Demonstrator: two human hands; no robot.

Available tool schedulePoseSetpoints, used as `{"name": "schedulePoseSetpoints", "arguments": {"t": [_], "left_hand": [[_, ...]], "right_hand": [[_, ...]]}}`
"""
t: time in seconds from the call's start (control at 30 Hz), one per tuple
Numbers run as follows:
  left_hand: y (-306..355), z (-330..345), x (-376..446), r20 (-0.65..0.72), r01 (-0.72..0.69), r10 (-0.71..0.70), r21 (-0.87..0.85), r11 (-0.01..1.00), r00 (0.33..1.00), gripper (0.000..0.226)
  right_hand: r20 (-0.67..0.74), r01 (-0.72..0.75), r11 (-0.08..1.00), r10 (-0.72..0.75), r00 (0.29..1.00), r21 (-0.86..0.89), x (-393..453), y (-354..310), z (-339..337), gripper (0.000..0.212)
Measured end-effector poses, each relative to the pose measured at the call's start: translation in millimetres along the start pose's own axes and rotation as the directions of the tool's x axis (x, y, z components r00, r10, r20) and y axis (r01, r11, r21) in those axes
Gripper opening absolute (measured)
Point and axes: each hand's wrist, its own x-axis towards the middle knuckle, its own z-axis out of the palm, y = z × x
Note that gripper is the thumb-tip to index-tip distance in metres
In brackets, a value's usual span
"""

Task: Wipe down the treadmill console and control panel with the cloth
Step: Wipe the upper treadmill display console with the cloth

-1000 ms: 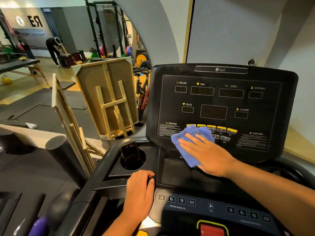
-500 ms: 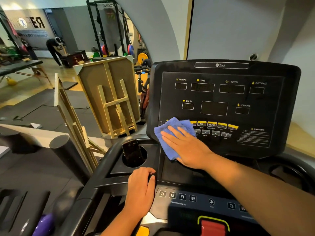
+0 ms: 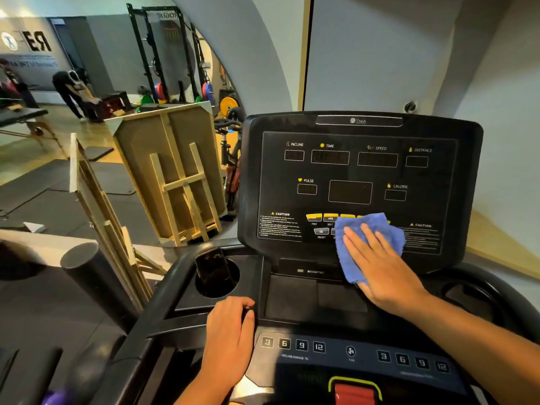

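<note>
The black treadmill console [image 3: 359,171] stands upright in front of me, with dark readouts and a row of yellow buttons low on its face. My right hand [image 3: 380,264] lies flat on a blue cloth [image 3: 368,229] and presses it against the lower middle of the console, covering several buttons. Below it lies the control panel [image 3: 350,352] with numbered keys and a red stop tab [image 3: 355,394]. My left hand [image 3: 230,340] grips the left edge of that lower panel, fingers curled over it.
A dark phone [image 3: 211,270] stands in the left cup holder. A black handrail [image 3: 163,290] curves on the left. Wooden easels [image 3: 175,176] lean beside the treadmill. A black post [image 3: 87,276] stands near. Far back a person [image 3: 70,92] bends by weight racks.
My right hand slid the cloth left along the console's lower edge, then back right over the yellow buttons. My left hand has stayed on the panel edge.
</note>
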Motion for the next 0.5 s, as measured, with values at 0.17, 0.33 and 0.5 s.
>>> {"name": "schedulePoseSetpoints", "arguments": {"t": [0.17, 0.33, 0.5], "left_hand": [[-1.5, 2.5, 0.4, -0.006, 0.002, -0.001, 0.005, 1.0, 1.0, 0.023], [1.0, 1.8, 1.3, -0.018, 0.003, -0.003, 0.015, 1.0, 1.0, 0.016], [-7.2, 6.6, 4.8, -0.026, 0.007, -0.006, 0.04, 0.999, 1.0, 0.017]], "right_hand": [[-0.013, 0.114, 0.993, -0.114, 0.993, 0.01, 45.5, -25.2, -8.7, 0.083], [-0.044, -0.059, 0.997, 0.061, 0.997, 0.055, 37.9, -9.1, -9.7, 0.081], [-0.074, -0.017, 1.0, 0.015, 0.997, -0.025, 16.6, -27.9, 4.4, 0.084]]}}
